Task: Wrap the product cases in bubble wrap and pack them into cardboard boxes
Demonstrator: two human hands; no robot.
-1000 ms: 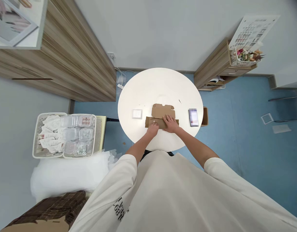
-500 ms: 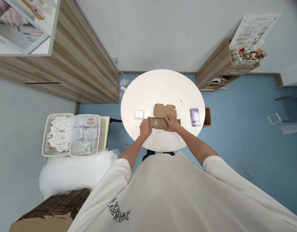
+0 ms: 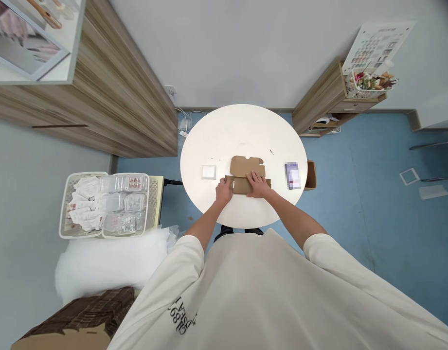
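A flat brown cardboard box blank [image 3: 246,166] lies near the middle of the round white table [image 3: 241,129]. My right hand [image 3: 258,185] lies flat on its near panel, fingers spread. My left hand [image 3: 224,191] curls round the blank's left end flap and lifts it up. A small white square pad [image 3: 208,171] sits to the left of the blank. A small purple-and-white packet [image 3: 292,175] lies to the right.
A white basket [image 3: 106,204] of clear plastic cases and packets stands on a stool at the left, over white wrap. A wooden cabinet [image 3: 99,92] is at the back left, a low shelf [image 3: 329,99] at the back right. A brown box [image 3: 310,175] sits beyond the table's right edge.
My left hand has moved right, back onto the blank's left end, and the end flap is now folded up. My right hand stays pressed on the blank.
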